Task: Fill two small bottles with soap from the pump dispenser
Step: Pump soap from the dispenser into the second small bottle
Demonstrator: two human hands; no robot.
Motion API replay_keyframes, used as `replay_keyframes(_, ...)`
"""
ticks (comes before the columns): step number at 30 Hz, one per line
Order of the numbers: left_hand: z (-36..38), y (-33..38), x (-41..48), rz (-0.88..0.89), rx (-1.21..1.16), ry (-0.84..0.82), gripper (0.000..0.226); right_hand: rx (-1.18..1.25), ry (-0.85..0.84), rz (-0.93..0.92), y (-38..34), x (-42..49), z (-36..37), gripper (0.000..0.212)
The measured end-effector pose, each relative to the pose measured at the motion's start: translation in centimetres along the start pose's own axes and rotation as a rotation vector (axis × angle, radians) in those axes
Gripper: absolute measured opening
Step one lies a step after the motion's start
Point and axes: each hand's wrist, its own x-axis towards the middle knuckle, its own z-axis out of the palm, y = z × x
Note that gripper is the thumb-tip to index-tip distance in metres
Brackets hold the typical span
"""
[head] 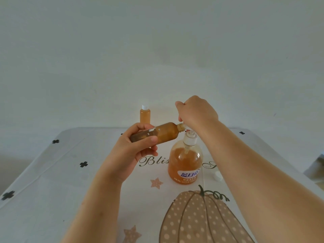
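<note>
Bottle (158, 133) uncapped, tilted nearly level above table (70, 172), neck pointing right, mouth just beside pump (190, 138). Left hand (138, 151) wrapped round bottle body, fingers and thumb curled tight. Right hand (196, 111) over pump, fingers curled downward; whether gripping or merely pressing, cannot tell. Dispenser (185, 162) upright at centre, amber soap inside. Second bottle (145, 115), capped and full, upright at far edge. Loose cap (217, 175) lying right of dispenser.
</note>
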Motion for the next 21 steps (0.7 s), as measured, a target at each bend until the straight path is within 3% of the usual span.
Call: replay_keyframes(21,-0.5,-0.3,0.5,-0.023,0.015,-0.007,0.043,0.022,0.018,0.03,0.9,0.3,1.7,0.041)
